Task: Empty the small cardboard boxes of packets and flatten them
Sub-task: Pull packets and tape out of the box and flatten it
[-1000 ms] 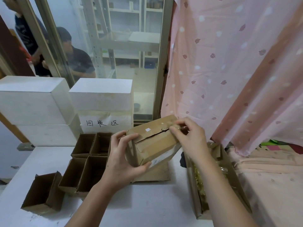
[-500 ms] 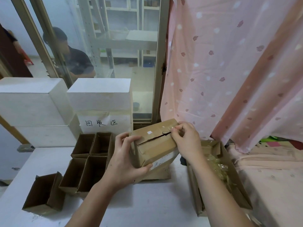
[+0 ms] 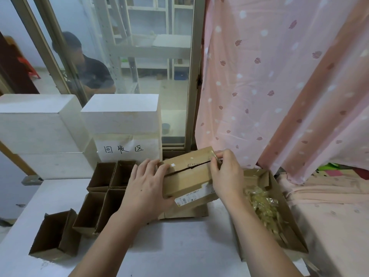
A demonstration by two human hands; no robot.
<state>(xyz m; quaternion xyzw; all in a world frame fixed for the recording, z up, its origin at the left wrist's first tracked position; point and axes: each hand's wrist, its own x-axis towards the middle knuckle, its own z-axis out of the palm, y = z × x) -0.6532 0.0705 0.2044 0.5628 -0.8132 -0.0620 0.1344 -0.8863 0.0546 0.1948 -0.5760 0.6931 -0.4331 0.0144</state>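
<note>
Hands on a sealed cardboard box (image 3: 187, 176) at centre.
Left hand (image 3: 145, 188) grips its side; right hand (image 3: 225, 174) pinches the tape (image 3: 214, 156). At four o'clock, an open carton (image 3: 279, 194) holds crinkly yellowish packets (image 3: 263, 206).

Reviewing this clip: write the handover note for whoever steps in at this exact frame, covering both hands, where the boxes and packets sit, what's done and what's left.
Left hand: grips the left end of the small cardboard box, steadying it above the table.
Right hand: pinches the tape strip at the box's far right top corner; the flap seam is partly split.
Packets: clear ones lie in the open carton on the right.
Done: five open boxes stand at left, apparently emptied, not flattened.
Left: finish opening this box, tip its packets out, flatten all boxes.
</note>
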